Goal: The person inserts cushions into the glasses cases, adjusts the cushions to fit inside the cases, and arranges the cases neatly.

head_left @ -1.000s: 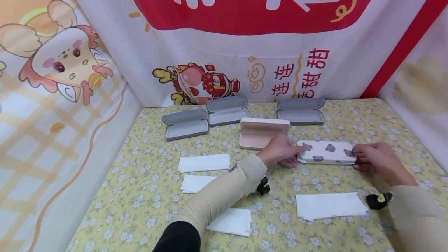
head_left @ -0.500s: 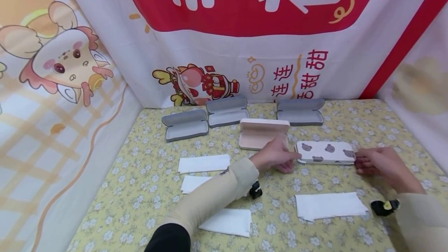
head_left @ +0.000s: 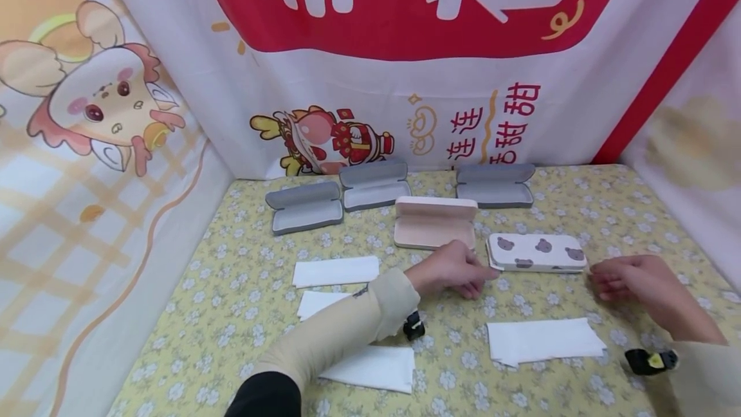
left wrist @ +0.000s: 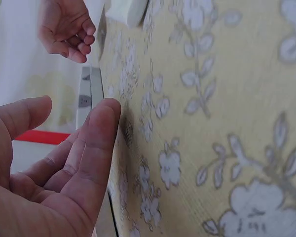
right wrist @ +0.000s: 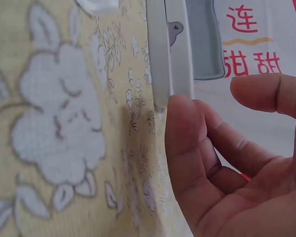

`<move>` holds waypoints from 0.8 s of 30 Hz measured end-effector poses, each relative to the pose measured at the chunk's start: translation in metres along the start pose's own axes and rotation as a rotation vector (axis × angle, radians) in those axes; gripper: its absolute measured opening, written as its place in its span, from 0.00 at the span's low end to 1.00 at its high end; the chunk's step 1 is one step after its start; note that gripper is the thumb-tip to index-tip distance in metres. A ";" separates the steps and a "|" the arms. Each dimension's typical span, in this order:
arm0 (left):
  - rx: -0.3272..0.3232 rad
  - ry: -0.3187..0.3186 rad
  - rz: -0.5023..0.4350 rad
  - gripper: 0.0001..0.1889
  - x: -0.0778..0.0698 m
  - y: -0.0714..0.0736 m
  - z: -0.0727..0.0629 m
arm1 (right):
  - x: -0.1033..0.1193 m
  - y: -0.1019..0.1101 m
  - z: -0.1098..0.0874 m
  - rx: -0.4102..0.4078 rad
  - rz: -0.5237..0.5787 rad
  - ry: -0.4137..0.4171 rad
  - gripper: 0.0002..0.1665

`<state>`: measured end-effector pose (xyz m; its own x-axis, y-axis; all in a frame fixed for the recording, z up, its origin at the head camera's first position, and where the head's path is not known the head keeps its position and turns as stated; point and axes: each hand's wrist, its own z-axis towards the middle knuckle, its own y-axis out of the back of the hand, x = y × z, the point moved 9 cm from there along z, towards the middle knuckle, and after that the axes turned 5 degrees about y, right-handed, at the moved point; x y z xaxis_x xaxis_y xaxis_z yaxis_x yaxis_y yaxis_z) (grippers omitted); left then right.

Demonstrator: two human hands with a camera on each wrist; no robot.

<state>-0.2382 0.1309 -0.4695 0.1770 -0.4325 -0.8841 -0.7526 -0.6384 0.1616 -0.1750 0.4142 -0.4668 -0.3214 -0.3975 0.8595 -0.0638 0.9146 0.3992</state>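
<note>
A white glasses case (head_left: pixel 535 253) printed with grey-brown bear heads lies closed on the right half of the table. My left hand (head_left: pixel 454 269) is at its left front corner, fingers loosely bent around nothing and forefinger pointing toward the case. Off the right end, a small gap away, is my right hand (head_left: pixel 637 282), with thumb and fingers apart in the right wrist view. Behind my left hand stands an open pink glasses case (head_left: pixel 434 230), its front edge partly covered. The left wrist view has the bear case's edge (left wrist: pixel 85 94) beyond my left fingertips.
Three open grey glasses cases (head_left: pixel 307 217) stand along the back. Folded white cloths (head_left: pixel 336 271) lie left of centre, some partly under my left forearm. Another white cloth (head_left: pixel 544 341) lies in front of the bear case. Printed curtains (head_left: pixel 347 82) enclose the flowered tablecloth.
Both hands have come away from the bear case: the left moved slightly left and toward me, the right moved right and toward me. The case stays closed in place.
</note>
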 end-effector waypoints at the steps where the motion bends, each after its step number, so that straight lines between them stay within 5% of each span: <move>1: 0.005 -0.009 0.009 0.17 0.000 -0.001 -0.001 | 0.001 0.000 -0.002 -0.003 -0.006 0.011 0.27; 24: 0.099 -0.041 0.191 0.14 -0.002 -0.027 -0.025 | -0.006 -0.013 -0.024 0.065 -0.101 -0.065 0.30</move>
<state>-0.2028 0.1330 -0.4609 0.0009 -0.5121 -0.8589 -0.8291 -0.4805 0.2857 -0.1494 0.4032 -0.4692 -0.3709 -0.4844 0.7923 -0.1593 0.8737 0.4596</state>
